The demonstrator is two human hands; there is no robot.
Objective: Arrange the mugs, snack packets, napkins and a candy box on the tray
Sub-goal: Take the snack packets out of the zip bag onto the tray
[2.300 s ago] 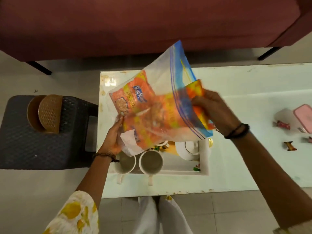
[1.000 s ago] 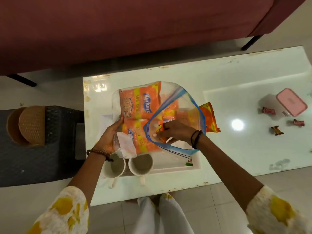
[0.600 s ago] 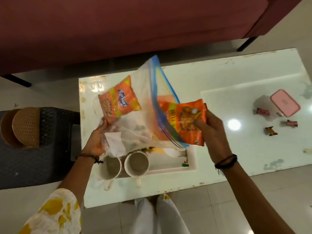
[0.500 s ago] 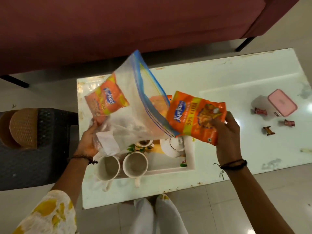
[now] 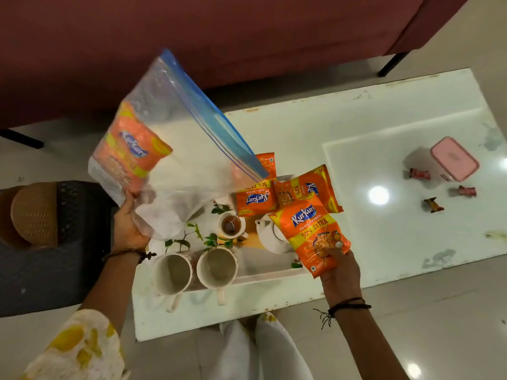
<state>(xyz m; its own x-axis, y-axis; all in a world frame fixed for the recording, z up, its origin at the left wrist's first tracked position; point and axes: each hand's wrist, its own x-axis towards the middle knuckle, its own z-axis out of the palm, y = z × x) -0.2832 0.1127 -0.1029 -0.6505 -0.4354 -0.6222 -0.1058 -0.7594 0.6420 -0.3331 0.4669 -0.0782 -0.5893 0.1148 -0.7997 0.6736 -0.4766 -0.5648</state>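
Left hand: the left hand (image 5: pixel 129 226) was closed on the lower corner of a clear zip bag (image 5: pixel 175 149), holding it up and tilted above the left end of the tray, blue zip edge uppermost.
Bag contents: one orange Kurkure packet (image 5: pixel 131 152) lay inside near the closed end, with some white paper, possibly napkins, bunched at the bottom; I could not tell for certain.
Mugs: two white mugs (image 5: pixel 196 270) stood side by side at the near edge of the tray (image 5: pixel 263 274), handles pointing toward the person.
Tray middle: a small cup of dark drink (image 5: pixel 231 224) and a white teapot (image 5: pixel 270 237) sat just behind the mugs.
Packets already down: three Kurkure packets (image 5: pixel 285 187) lay overlapping at the far right of the tray, partly over its rim.
Right hand: the right hand (image 5: pixel 340 272) gripped a fourth packet, the held packet (image 5: pixel 310 234), by its bottom end; its long axis ran up and left, its top edge just over the teapot and touching or nearly touching the lying packets.
Deciding relation: the free spot lay ahead and slightly left of the right hand, which was much the nearer; a short forward lowering seemed all that was called for.
Candy box: the pink-lidded candy box (image 5: pixel 454 159) sat well apart at the right on the white surface (image 5: pixel 384 127), loose wrapped candies (image 5: pixel 436 187) beside it, not yet on the tray.
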